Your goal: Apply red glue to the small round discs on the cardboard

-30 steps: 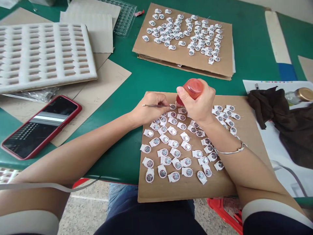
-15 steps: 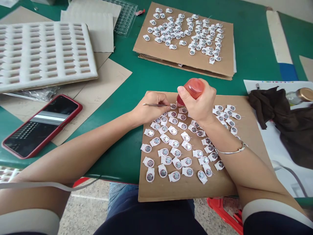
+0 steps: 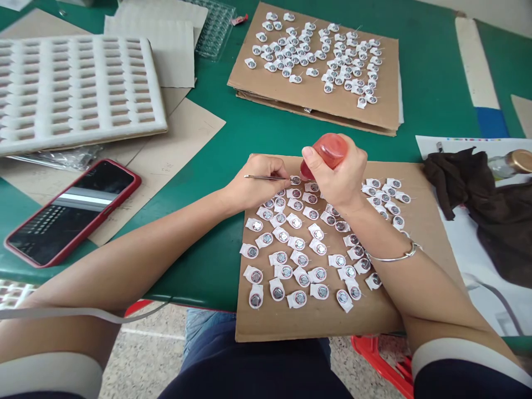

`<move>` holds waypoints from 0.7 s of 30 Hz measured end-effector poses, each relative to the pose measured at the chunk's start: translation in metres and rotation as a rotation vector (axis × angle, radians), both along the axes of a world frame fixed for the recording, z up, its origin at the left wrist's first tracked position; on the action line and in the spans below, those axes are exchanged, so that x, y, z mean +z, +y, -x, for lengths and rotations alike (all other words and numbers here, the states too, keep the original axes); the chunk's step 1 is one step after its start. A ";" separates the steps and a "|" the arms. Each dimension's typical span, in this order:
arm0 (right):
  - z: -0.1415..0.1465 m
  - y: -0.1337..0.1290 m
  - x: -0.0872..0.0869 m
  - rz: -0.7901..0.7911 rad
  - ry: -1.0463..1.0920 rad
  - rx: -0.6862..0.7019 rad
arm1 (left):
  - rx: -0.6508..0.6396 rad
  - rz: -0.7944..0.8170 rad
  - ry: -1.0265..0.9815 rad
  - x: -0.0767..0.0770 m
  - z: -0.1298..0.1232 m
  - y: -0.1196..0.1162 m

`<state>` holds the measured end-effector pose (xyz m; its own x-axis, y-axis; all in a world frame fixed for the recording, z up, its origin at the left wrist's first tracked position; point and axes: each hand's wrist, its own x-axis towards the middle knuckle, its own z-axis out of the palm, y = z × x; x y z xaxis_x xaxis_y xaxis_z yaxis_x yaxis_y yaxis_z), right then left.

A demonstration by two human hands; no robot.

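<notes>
A small round part [image 3: 295,180] with a white tab lies at the far edge of the cardboard sheet [image 3: 270,327], between the hands. The left hand [image 3: 255,185] pinches thin metal tweezers [image 3: 266,177]; the right hand [image 3: 343,180] is wrapped round a soft-looking, translucent red bottle [image 3: 332,148], tipped downward. Too hard a squeeze could flood the part (what the bottle contains, I can't tell), and a slip of the tweezers could skew it. Nearby lie more metallic discs [image 3: 320,247], some touching; the right forearm passes low over them and might drag a few. The sheet juts past the edge of the smooth green table [image 3: 199,266], so a bump from the body could shift everything. Beyond sits a stack of flat brown cardboard [image 3: 257,77]; leftward, a puffy white slotted tray [image 3: 157,94].
</notes>
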<state>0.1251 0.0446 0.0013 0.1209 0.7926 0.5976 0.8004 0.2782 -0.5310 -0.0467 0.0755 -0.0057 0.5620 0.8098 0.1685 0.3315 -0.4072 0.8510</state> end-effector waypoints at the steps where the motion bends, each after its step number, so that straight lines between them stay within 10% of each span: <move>1: 0.000 0.000 0.000 -0.003 0.003 0.001 | 0.003 0.004 0.002 0.000 0.000 0.000; 21: 0.002 0.000 -0.002 -0.024 0.030 0.016 | -0.002 -0.005 -0.012 -0.001 0.001 0.001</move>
